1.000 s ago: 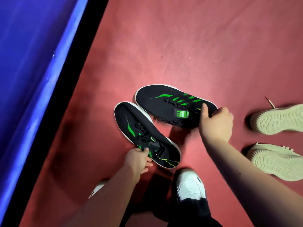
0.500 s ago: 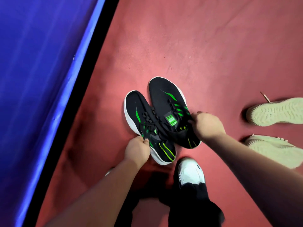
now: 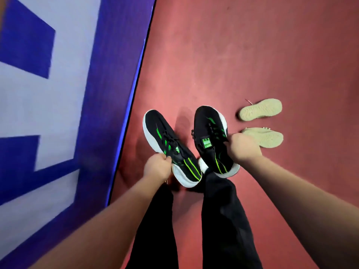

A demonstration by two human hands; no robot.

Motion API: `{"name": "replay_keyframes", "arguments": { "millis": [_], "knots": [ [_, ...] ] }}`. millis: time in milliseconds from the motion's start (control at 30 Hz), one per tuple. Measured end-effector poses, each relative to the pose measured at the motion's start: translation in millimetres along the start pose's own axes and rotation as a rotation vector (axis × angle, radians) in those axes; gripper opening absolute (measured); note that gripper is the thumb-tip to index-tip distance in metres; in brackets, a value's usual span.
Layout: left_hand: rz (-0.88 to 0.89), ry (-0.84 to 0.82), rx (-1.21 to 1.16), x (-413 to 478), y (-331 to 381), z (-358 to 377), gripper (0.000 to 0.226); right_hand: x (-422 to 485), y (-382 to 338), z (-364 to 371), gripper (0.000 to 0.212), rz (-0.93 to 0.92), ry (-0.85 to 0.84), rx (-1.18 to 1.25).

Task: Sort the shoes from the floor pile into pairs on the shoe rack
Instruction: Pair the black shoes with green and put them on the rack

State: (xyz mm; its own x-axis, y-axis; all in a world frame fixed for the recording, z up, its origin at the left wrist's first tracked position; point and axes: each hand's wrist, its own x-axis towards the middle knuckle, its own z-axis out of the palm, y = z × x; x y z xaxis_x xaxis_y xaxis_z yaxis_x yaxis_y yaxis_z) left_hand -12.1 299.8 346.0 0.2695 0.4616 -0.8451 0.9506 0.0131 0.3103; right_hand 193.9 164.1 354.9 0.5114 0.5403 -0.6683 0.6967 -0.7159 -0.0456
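I hold two black sneakers with green stripes and white soles, lifted off the red floor. My left hand point(image 3: 158, 167) grips the left black sneaker point(image 3: 165, 138) at its collar, toe pointing away and to the left. My right hand point(image 3: 243, 147) grips the right black sneaker point(image 3: 208, 131) at its collar, toe pointing away. The two shoes are apart, side by side above my legs. No shoe rack is in view.
Two pale beige shoes lie on the floor to the right: one sole-up point(image 3: 260, 109), the other on its side point(image 3: 264, 136). A blue and white panel point(image 3: 58, 113) borders the red floor point(image 3: 233, 55) on the left. My black trousers point(image 3: 219, 210) fill the lower middle.
Both black sneakers have come up off the floor in my hands and moved apart. The view has risen, and the beige shoes look smaller and farther away.
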Motion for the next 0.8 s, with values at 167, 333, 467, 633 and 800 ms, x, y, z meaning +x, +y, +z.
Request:
{"name": "replay_keyframes", "arguments": {
  "millis": [167,333,467,633,800],
  "knots": [
    [0.103,0.002,0.007,-119,25,-41,0.034,-111,8,-78,0.028,-0.044,0.077,0.017],
    [0.145,0.117,-0.003,-220,41,-53,0.030,-185,13,-132,0.031,-0.162,0.121,-0.025],
    [0.113,0.321,-0.013,-313,50,-47,0.034,-240,16,-172,0.031,-0.318,0.171,-0.059],
    [0.019,0.468,-0.150,-398,35,-40,0.030,-299,9,-198,0.028,-0.487,0.189,-0.139],
    [-0.074,0.624,-0.365,-481,-12,-35,0.031,-359,-35,-213,0.042,-0.727,0.240,-0.216]
  ]
}}
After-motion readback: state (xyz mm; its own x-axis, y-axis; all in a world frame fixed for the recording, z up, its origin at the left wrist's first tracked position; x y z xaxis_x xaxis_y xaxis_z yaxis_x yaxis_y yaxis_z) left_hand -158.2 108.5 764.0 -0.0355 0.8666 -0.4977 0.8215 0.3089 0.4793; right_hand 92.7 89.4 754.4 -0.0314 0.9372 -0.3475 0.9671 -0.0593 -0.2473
